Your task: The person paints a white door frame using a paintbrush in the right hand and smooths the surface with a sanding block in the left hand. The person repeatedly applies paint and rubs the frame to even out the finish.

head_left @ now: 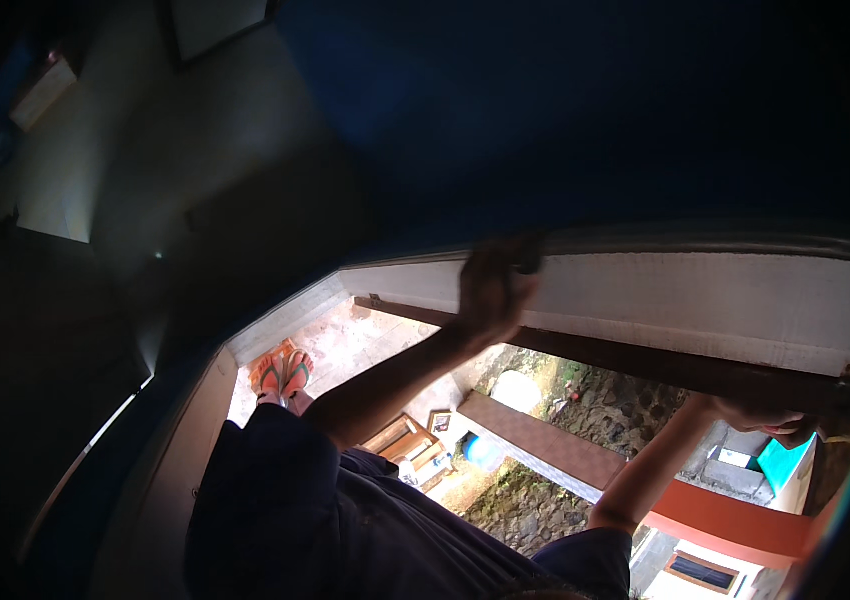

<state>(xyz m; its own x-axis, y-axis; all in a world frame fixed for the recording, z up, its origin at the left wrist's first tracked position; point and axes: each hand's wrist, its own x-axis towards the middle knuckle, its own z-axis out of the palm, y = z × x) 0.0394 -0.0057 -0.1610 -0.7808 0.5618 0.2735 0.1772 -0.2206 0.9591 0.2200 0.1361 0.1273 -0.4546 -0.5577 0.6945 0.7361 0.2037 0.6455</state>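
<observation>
My left hand (494, 291) is raised to the dark upper edge of a pale frame panel (645, 300). Its fingers are curled and a little blurred. A small dark thing seems to be at the fingertips, too dim to name. Farther right, my right hand (767, 416) has its fingers bent around the end of a dark brown bar (625, 362), which runs along the panel's lower side. The bar hides part of this hand.
Above the panel hangs a deep blue, shadowed surface (585, 130). Feet in flip-flops (285, 372) stand on something orange at the left. Below lie a wooden chair (400, 445), a checkered ledge (543, 440), stony ground (635, 408) and an orange-red beam (730, 522).
</observation>
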